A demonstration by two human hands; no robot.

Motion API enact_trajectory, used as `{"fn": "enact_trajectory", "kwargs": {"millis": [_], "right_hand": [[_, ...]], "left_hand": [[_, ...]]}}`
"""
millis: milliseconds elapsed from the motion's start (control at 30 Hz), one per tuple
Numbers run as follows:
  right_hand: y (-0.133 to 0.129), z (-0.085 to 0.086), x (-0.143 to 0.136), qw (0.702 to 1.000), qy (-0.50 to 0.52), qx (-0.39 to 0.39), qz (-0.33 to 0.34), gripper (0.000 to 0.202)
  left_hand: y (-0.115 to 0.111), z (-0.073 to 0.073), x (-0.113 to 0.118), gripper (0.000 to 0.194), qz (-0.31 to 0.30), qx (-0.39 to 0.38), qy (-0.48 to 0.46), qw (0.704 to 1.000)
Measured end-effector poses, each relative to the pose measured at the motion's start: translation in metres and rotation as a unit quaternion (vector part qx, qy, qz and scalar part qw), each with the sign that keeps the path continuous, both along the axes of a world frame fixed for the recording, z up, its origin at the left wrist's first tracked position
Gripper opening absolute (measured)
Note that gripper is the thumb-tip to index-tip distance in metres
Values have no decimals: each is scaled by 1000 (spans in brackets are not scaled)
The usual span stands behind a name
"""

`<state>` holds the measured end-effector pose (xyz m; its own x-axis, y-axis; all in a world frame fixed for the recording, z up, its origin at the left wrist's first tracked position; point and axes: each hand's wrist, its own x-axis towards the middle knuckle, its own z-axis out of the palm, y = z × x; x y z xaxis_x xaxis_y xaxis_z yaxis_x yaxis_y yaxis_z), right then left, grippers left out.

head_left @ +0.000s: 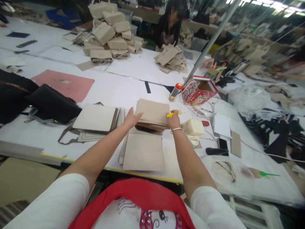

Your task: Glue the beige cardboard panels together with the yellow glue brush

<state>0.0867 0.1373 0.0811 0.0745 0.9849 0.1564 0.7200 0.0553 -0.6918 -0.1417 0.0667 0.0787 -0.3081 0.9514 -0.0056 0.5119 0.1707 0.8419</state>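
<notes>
Both of my hands are at the sides of a stack of beige panels (pixel 153 111) in the middle of the table. My left hand (pixel 132 118) touches the stack's left edge, its thumb on the top panel and its fingers apart. At the right edge, my right hand (pixel 173 120) holds a yellow pen (pixel 170 114), its fingers curled against the stack. Nearer to me lies a second pile of beige panels (pixel 144 152). A third stack, with a pale top panel (pixel 95 117), rests to the left on beige pieces with a strap.
A red patterned box (pixel 199 90) and a red-capped container (pixel 176 91) stand beyond my right hand, near a slanted metal pole (pixel 209 44). A cream container (pixel 193 127) and a phone (pixel 222 143) lie right. Black bags (pixel 52 103) are left. A person (pixel 168 25) is across the table.
</notes>
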Motion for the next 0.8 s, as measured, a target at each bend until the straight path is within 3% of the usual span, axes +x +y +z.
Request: {"fn": "enact_trajectory", "kwargs": {"millis": [67,133,233,300,400,567,700,800], "right_hand": [[-14,5,11,999,4,36,-11,40],[-37,8,29,996,9,85,-7,37],[-77,3,56,994,19,108,12,32],[-104,-11,70,995,22,93,8,31],[-141,-42,74,998,5,54,-7,31],[-190,-85,46,998,-35,-11,57,32],[-207,-87,24,994,-58,-5,92,27],[-203,-77,36,991,-95,12,97,27]], "left_hand": [[-33,-8,0,81,-58,60,86,993],[-77,-24,9,81,-180,80,151,969],[-140,-56,29,80,-393,34,205,896],[-164,-75,38,82,-456,4,248,855],[-172,-87,40,79,-450,-20,301,841],[-166,-86,23,72,-439,-15,312,843],[-169,-88,14,67,-429,4,325,843],[-172,-95,12,61,-405,32,335,850]]}}
